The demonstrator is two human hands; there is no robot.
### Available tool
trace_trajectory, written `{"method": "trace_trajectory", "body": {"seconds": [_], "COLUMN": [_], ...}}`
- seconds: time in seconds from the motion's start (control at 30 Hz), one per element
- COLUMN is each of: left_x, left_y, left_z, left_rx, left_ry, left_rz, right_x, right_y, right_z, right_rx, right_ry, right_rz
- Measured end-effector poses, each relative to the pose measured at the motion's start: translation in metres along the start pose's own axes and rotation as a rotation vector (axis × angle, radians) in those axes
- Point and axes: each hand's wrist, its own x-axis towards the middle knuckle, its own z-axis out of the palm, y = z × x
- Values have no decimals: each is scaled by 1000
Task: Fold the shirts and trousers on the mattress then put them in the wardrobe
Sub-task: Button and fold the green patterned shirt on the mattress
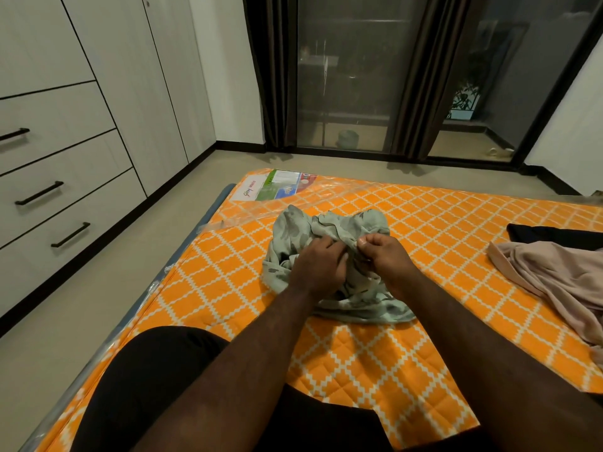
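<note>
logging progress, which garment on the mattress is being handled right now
The pale green patterned garment, gripped by the left hand and right hand; the pink garment and black garment lie untouched.

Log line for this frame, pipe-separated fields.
step: sorting out crumpled green garment | left hand: grips it | right hand: pinches its edge | pink garment: unfolded on mattress | wardrobe: closed

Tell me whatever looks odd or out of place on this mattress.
The mattress is in its clear plastic wrap, loose and wrinkled along the left edge, with a printed label at the far corner. The green garment, gripped by the left hand and right hand, is crumpled, not flat. A pink garment lies heaped at right.
</note>
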Motion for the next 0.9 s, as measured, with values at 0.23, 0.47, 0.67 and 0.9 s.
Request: {"method": "trace_trajectory", "body": {"seconds": [0.23,0.47,0.67,0.9], "left_x": [-2,2,3,35], "left_y": [-2,-6,4,19], "left_z": [8,1,-6,-33], "left_rx": [-126,-356,-367,-637], "left_ry": [-65,-33,13,210], "left_rz": [-149,-410,-395,-473], "right_x": [0,0,-4,-5], "right_y": [-2,0,7,-33], "right_z": [-1,-25,-29,-18], "right_rx": [-110,-928,-1066,-782], "right_ry": [23,12,35,268], "right_rz": [-46,-252,-266,-549]}}
